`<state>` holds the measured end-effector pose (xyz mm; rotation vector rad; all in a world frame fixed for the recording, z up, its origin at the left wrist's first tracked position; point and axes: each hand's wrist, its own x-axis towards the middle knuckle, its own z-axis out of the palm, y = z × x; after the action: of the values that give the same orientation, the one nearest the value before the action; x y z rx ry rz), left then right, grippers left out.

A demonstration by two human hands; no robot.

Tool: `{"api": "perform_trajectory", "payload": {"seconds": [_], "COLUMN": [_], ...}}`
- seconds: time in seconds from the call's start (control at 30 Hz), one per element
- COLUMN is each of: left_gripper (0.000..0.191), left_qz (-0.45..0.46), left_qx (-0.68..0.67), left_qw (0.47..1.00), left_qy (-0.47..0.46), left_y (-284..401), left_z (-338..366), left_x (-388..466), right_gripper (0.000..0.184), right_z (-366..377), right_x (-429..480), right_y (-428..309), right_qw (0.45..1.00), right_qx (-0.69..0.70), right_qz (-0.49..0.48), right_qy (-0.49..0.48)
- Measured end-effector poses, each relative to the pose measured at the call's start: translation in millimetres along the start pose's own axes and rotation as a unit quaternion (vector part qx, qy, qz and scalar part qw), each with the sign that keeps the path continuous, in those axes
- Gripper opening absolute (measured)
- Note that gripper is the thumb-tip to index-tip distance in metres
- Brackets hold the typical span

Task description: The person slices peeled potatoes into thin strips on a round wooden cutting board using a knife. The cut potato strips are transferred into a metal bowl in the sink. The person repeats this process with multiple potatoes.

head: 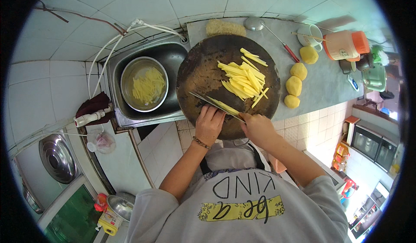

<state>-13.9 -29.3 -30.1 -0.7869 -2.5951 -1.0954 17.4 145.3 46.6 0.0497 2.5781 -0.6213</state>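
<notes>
My right hand (259,128) grips the handle end of a kitchen knife (216,106), its blade slanting across the front of a round, dark wooden chopping board (198,67). Bent fingers of my left hand (209,122) rest against the near side of the blade; what lies beneath them is hidden. Cut potato strips (224,105) lie along the blade's far side. A loose heap of potato sticks (245,79) covers the board's right middle. Left of the board, a metal bowl (123,92) holds more potato strips (148,85), apparently in water.
The bowl stands in a steel sink (175,54). Several peeled potatoes (293,86) line the grey counter (328,87) to the right. Behind them are a red-handled ladle (290,52), a white mug (305,40) with chopsticks and a pink jug (341,44). A loofah-like pad (226,28) touches the wall side.
</notes>
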Motion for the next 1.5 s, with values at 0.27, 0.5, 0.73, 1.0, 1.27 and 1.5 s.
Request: {"api": "perform_trajectory", "payload": {"seconds": [0.27,0.5,0.73,1.0,1.27,1.5], "left_gripper": [0.018,0.017,0.016,0.018,0.015,0.016], "left_qz": [-0.004,-0.003,0.009,-0.004,0.015,0.013], "left_qx": [-0.014,-0.007,-0.015,-0.014,0.014,-0.006], "left_qw": [1.0,1.0,1.0,1.0,1.0,1.0], "left_qy": [0.008,-0.003,-0.006,0.009,0.007,-0.007], "left_y": [-1,-4,-3,-4,-4,-5], "left_z": [-1,-1,-2,-1,-3,-3], "left_x": [2,-2,1,0,1,2], "right_gripper": [0.027,0.026,0.027,0.029,0.027,0.029], "right_z": [-9,-9,13,-14,-7,11], "right_x": [11,-7,10,-1,-5,7], "right_y": [19,6,7,8,-1,-4], "right_qw": [0.995,0.999,0.998,0.992,1.0,0.998], "right_qx": [0.096,0.037,0.055,0.121,0.021,0.059], "right_qz": [-0.02,-0.01,-0.002,-0.009,0.001,0.001], "right_qy": [0.025,-0.001,0.036,0.017,-0.01,0.015]}}
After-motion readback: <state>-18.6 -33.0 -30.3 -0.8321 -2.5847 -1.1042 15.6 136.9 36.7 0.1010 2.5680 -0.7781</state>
